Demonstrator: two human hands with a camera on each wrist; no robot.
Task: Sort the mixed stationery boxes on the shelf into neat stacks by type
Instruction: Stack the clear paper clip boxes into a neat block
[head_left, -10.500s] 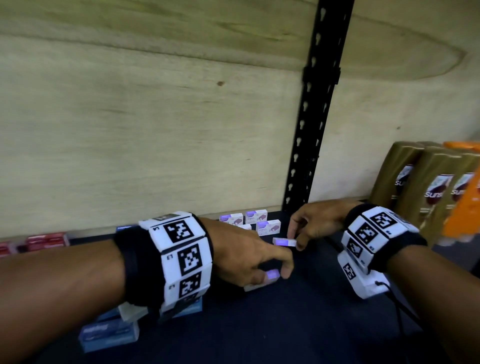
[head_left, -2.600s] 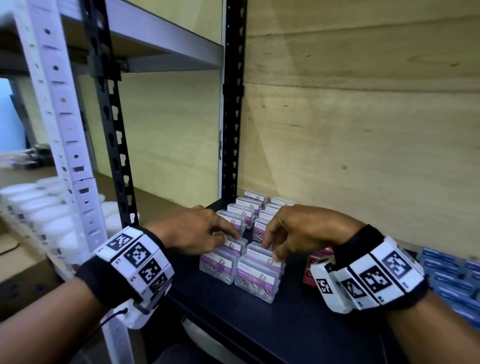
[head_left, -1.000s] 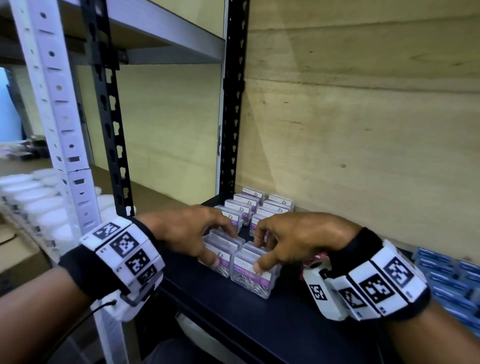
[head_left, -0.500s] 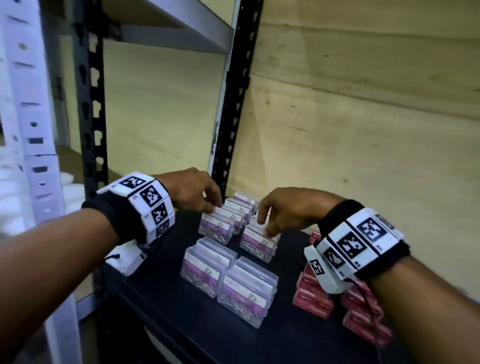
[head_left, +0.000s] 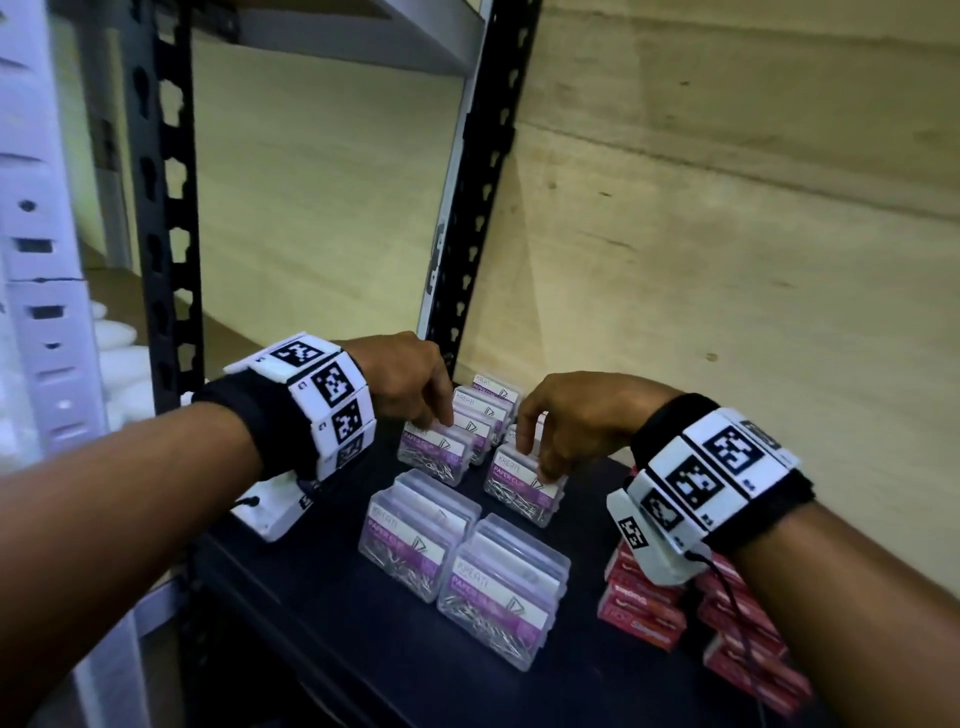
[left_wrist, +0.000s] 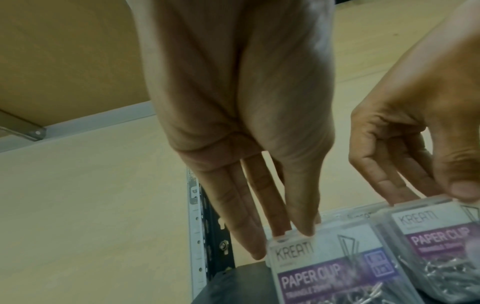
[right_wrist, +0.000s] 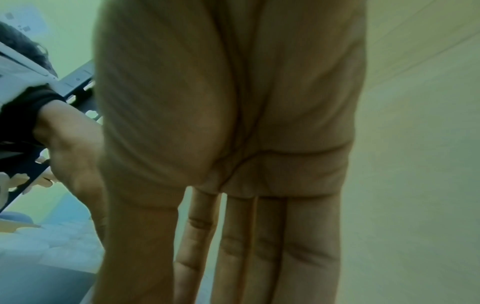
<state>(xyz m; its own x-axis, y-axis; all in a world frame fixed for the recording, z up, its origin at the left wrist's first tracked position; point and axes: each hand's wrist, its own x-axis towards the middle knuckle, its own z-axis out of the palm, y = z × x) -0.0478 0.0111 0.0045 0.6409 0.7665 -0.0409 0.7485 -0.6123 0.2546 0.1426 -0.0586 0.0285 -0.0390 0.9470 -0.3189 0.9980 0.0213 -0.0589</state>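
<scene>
Paper clip boxes (head_left: 470, 558), clear plastic with purple labels, take up the left end of the dark shelf (head_left: 322, 613), running in two rows from near the front edge back toward the black upright (head_left: 470, 249) at the rear left corner. The front pair sits as two low stacks, side by side and square to each other, apart from the rows behind. Red boxes (head_left: 641, 605), probably staples, lie stacked just to the right of them, partly hidden under the right wrist.

The left hand (head_left: 402, 376) reaches down over the left row with fingers nearly straight; in the left wrist view its fingertips (left_wrist: 302, 228) rest on the top edge of the foremost box there (left_wrist: 330, 265), thumb in front and fingers behind, a light touch, not a firm grip. The right hand (head_left: 576, 418) does the same on the right row, its fingers (head_left: 548, 467) curved down onto the top of the front box (head_left: 522, 486); the right wrist view shows long, almost straight fingers but hides the contact, so whether it pinches I cannot tell.

Sorting by type looks largely done at this end: purple with purple, red with red. What seems left is squaring these rear rows, or lifting boxes from them into stacks. The shelf further right is out of sight.
</scene>
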